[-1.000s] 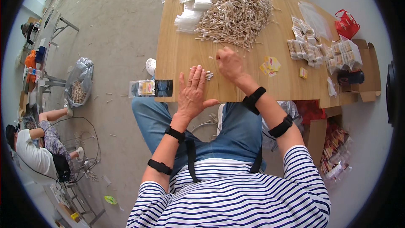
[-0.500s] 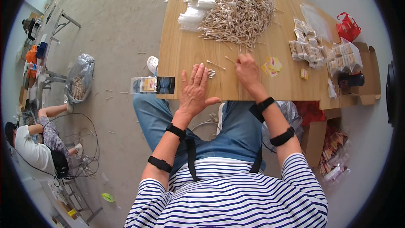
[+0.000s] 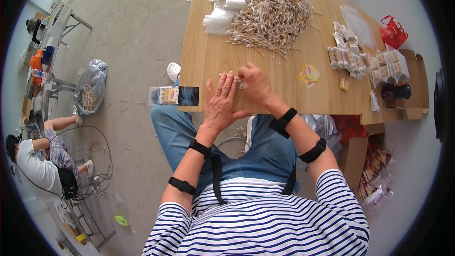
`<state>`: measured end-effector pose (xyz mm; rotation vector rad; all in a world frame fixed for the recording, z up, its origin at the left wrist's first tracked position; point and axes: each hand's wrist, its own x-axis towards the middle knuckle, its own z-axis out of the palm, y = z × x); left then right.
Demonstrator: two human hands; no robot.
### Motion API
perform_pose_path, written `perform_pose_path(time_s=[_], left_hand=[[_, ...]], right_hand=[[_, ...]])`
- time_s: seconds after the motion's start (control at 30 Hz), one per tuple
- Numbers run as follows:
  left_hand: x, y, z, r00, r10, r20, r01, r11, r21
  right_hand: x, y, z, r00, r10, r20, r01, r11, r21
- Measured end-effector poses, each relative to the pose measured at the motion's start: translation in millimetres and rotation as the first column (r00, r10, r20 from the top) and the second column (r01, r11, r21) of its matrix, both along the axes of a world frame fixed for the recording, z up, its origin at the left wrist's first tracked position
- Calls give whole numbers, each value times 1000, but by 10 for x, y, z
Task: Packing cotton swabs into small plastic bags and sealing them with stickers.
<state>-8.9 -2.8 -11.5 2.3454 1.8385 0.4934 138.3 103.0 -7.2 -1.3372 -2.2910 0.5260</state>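
Note:
My left hand [image 3: 221, 100] lies flat on the wooden table [image 3: 213, 59], fingers stretched out and thumb apart. Beside its fingers, the white tips of a few cotton swabs [image 3: 240, 85] show; the rest of them is covered. My right hand [image 3: 254, 83] is closed against the left fingertips, its bent fingers on cotton swabs that they mostly hide. Farther back rises a big heap of loose cotton swabs [image 3: 272, 16]. At the table's near left corner sits a clear pack of swabs [image 3: 169, 96] with a yellow label.
Clear plastic bags [image 3: 219, 21] lie left of the heap. Yellow cards [image 3: 309, 73] and a small yellow box [image 3: 344, 84] are to the right, before bundled swab packs [image 3: 348, 59]. A cardboard box [image 3: 417, 80] stands far right. A co-worker [image 3: 40, 166] sits at the left.
My right hand has moved left to my left hand's fingertips. The loose swabs that lay between the two hands no longer show in the same place. My left hand stays flat.

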Motion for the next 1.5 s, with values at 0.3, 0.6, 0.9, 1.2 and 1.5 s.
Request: perform_pose_path(time_s=[0.3, 0.6, 0.9, 1.2, 1.5], left_hand=[[13, 2, 3, 1000, 1, 2, -1, 1000, -2], [1, 9, 0, 999, 8, -31, -8, 1000, -2], [10, 2, 11, 1000, 13, -19, -13, 1000, -13], [-1, -11, -20, 1000, 16, -2, -16, 1000, -14], [5, 4, -25, 1000, 4, 8, -4, 1000, 19]], right_hand=[[122, 652, -2, 911, -397, 115, 363, 902, 233], [165, 435, 37, 976, -158, 152, 140, 982, 123], [-49, 304, 183, 997, -55, 56, 45, 985, 164], [82, 42, 140, 993, 37, 110, -37, 999, 4], [81, 262, 108, 957, -186, 223, 139, 968, 211]])
